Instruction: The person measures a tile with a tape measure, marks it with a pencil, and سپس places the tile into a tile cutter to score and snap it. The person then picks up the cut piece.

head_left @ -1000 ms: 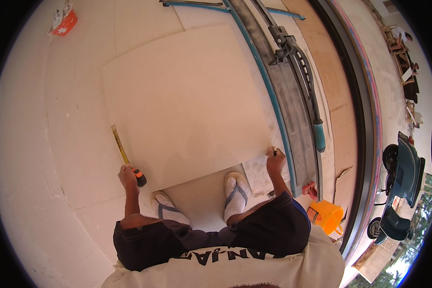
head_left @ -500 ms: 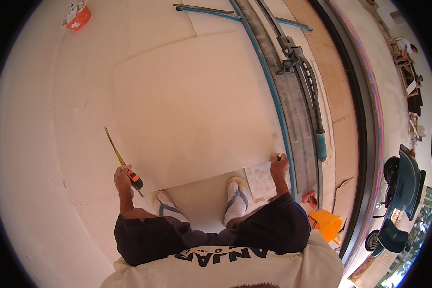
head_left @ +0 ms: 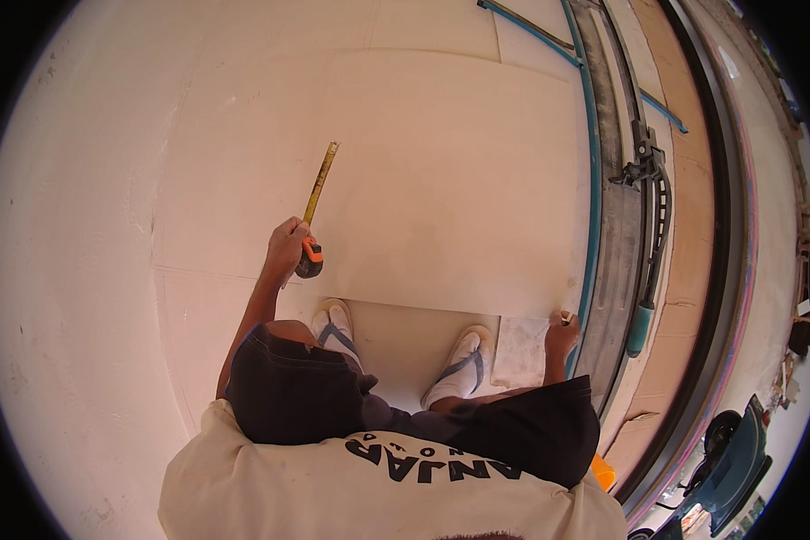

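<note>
My left hand (head_left: 287,245) is closed round an orange and black tape measure (head_left: 310,261). Its yellow blade (head_left: 319,185) sticks out, slanting away and slightly right, above the left part of a large pale tile (head_left: 450,180). My right hand (head_left: 562,335) is at the tile's near right corner, beside the teal rail of a tile cutter (head_left: 616,243). Its fingers are pinched together, and whatever they hold is too small to make out. Under the tile's near right edge, a smaller marbled piece (head_left: 520,349) shows between my right foot and right hand.
The cutter's long lever ends in a teal grip (head_left: 640,329) on the right. Brown cardboard (head_left: 684,297) lies beyond it, along a dark door track (head_left: 731,234). My sandalled feet (head_left: 463,364) stand at the tile's near edge. A yellow container (head_left: 603,472) and a dark teal scooter (head_left: 733,477) are at lower right.
My left hand has brought the tape measure farther in over the tile, its blade now leaning right instead of left. The view has shifted left; my right hand stays at the corner.
</note>
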